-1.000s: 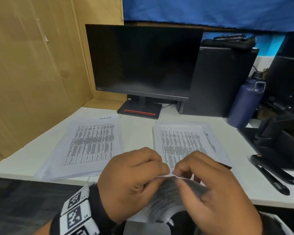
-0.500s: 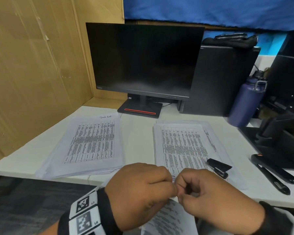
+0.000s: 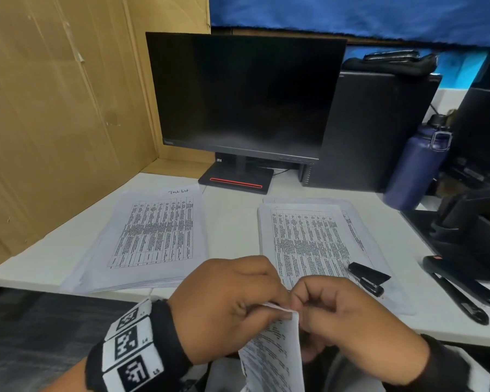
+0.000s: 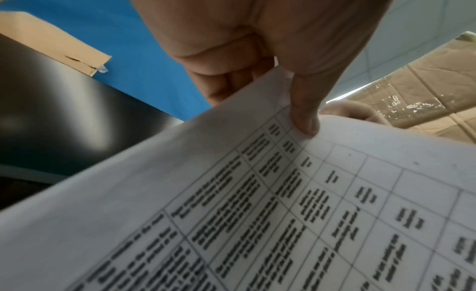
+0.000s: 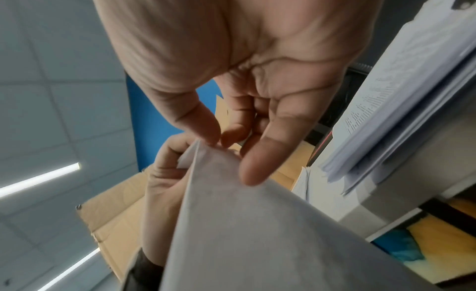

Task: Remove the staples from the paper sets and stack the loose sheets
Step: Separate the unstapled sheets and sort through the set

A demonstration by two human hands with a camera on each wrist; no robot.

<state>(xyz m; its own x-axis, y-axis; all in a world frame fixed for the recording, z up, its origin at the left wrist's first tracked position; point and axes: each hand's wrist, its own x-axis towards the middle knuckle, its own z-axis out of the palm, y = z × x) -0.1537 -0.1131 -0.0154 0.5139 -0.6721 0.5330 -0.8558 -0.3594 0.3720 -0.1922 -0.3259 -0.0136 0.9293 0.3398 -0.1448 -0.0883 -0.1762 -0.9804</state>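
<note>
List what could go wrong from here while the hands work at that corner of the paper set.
1. Both hands, left hand and right hand, pinch one corner of the paper set with bare fingertips; the corner could tear, or a staple could prick a finger.
2. The staple remover lies unused on the right stack.
3. The set hangs off the desk edge; freed sheets may drop.

White sheets [image 3: 275, 355] black table print; navy bottle [image 3: 413, 171]; black monitor [image 3: 244, 94], red stripe on base [image 3: 235, 183].
</note>
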